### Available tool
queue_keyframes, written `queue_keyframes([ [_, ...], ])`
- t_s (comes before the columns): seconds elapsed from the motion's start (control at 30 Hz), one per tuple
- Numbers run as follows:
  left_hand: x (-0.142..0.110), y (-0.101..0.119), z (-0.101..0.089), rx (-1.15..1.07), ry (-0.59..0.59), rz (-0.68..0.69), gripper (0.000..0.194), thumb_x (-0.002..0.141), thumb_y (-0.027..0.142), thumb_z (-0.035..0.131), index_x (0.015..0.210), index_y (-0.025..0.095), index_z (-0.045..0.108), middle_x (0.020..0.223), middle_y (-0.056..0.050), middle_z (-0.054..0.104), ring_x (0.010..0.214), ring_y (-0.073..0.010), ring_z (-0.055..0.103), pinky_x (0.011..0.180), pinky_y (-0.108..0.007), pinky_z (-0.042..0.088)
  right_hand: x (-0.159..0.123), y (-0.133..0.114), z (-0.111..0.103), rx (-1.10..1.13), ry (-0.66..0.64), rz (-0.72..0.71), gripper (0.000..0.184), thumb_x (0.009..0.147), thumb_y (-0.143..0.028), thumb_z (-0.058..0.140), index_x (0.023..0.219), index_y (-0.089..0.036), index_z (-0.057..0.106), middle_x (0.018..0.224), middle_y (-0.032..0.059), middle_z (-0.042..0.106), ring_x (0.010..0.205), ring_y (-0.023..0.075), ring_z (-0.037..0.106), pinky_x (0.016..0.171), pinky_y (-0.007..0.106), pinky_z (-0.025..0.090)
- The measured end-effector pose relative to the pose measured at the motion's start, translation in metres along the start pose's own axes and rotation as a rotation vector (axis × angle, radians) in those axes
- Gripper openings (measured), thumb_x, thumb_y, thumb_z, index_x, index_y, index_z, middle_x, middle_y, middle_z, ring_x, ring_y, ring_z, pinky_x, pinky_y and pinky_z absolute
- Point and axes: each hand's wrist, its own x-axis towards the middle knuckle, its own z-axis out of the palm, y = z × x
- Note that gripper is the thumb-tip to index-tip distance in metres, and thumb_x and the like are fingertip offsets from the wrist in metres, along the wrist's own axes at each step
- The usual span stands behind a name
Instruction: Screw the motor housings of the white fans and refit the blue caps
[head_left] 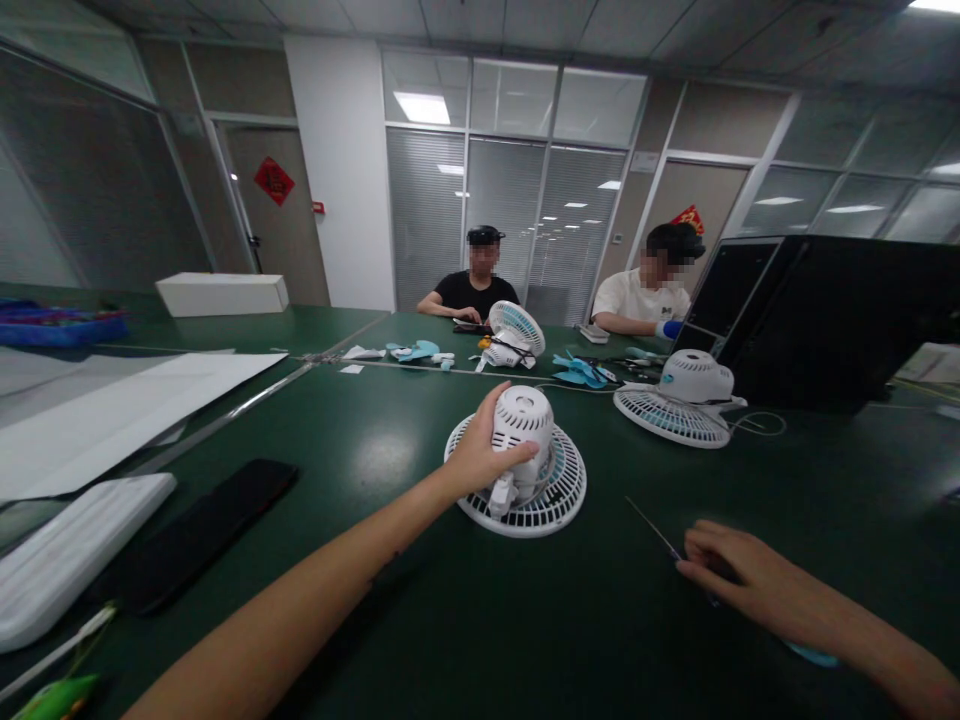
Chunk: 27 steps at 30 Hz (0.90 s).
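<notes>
A white electric fan (559,490) lies grille-down on the green table in front of me, its motor housing pointing up. My left hand (484,450) is wrapped round that housing from the left, thumb across its near side. To the right, my right hand (724,570) is closed round the handle of a screwdriver (652,527), whose long thin shaft points up and left toward the fan. Most of the handle is hidden by the fingers. A light-blue piece (814,654) shows partly beneath the right forearm.
Another fan (694,395) lies face-down near a black monitor (840,320); a third fan (516,335) stands tilted farther back. Blue fan blades (583,370) lie between them. At left are a keyboard (82,540), black pad (210,525) and paper sheets (142,410). Two people sit opposite.
</notes>
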Motion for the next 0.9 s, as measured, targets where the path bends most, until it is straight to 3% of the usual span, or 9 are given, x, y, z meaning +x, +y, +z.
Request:
queue_keyframes([
  [0.17, -0.001, 0.003, 0.000, -0.016, 0.003, -0.005, 0.089, 0.072, 0.034, 0.074, 0.147, 0.022, 0.028, 0.147, -0.014, 0.043, 0.132, -0.0363, 0.044, 0.111, -0.052, 0.034, 0.002, -0.001, -0.013, 0.077, 0.137, -0.033, 0.049, 0.092, -0.060, 0.034, 0.093, -0.022, 0.064, 0.092, 0.0088, 0.066, 0.085, 0.0260, 0.063, 0.079, 0.040, 0.049],
  [0.33, -0.001, 0.003, 0.000, -0.008, 0.007, -0.005, 0.088, 0.072, 0.033, 0.074, 0.147, 0.023, 0.029, 0.146, -0.013, 0.045, 0.132, -0.0357, 0.045, 0.110, -0.051, 0.036, 0.009, -0.039, -0.050, 0.174, 0.486, -0.099, 0.042, 0.089, -0.057, 0.038, 0.093, -0.021, 0.060, 0.077, 0.0074, 0.066, 0.070, 0.0248, 0.063, 0.067, 0.039, 0.048],
  [0.47, 0.000, -0.001, 0.000, -0.021, -0.008, 0.007, 0.089, 0.073, 0.035, 0.074, 0.147, 0.022, 0.028, 0.144, -0.014, 0.047, 0.130, -0.0350, 0.046, 0.110, -0.051, 0.035, 0.019, -0.078, -0.066, 0.273, 0.768, -0.214, 0.033, 0.084, -0.050, 0.049, 0.090, -0.021, 0.064, 0.068, 0.0047, 0.062, 0.059, 0.0217, 0.057, 0.057, 0.037, 0.044],
  [0.57, 0.000, -0.003, 0.000, -0.015, -0.010, 0.004, 0.089, 0.073, 0.036, 0.074, 0.147, 0.021, 0.027, 0.145, -0.015, 0.045, 0.131, -0.0349, 0.045, 0.110, -0.051, 0.034, 0.029, -0.111, -0.074, 0.637, 0.871, -0.315, 0.029, 0.068, -0.047, 0.072, 0.079, -0.021, 0.068, 0.071, 0.0053, 0.062, 0.060, 0.0189, 0.056, 0.057, 0.035, 0.044],
  [0.7, 0.000, 0.000, -0.001, -0.012, -0.006, -0.013, 0.090, 0.073, 0.036, 0.074, 0.147, 0.020, 0.025, 0.147, -0.016, 0.044, 0.133, -0.0360, 0.043, 0.111, -0.052, 0.034, 0.033, -0.138, -0.086, 1.171, 0.924, -0.381, 0.044, 0.048, -0.057, 0.085, 0.067, -0.024, 0.063, 0.075, 0.0032, 0.057, 0.063, 0.0144, 0.054, 0.059, 0.033, 0.048],
  [0.8, 0.000, 0.002, -0.001, 0.002, -0.001, -0.024, 0.090, 0.072, 0.036, 0.074, 0.147, 0.020, 0.026, 0.146, -0.016, 0.044, 0.134, -0.0365, 0.042, 0.111, -0.053, 0.032, 0.023, -0.132, -0.090, 1.436, 0.904, -0.331, 0.045, 0.069, -0.058, 0.074, 0.057, -0.023, 0.050, 0.067, -0.0012, 0.035, 0.054, 0.0071, 0.041, 0.050, 0.024, 0.042],
  [0.9, 0.000, 0.001, -0.001, 0.026, 0.015, -0.013, 0.090, 0.071, 0.037, 0.076, 0.146, 0.021, 0.029, 0.146, -0.015, 0.044, 0.133, -0.0364, 0.042, 0.112, -0.053, 0.031, 0.009, -0.106, -0.077, 1.633, 0.843, -0.108, 0.047, 0.093, -0.050, 0.045, 0.055, -0.022, 0.041, 0.067, -0.0049, 0.017, 0.046, 0.0045, 0.025, 0.042, 0.020, 0.036],
])
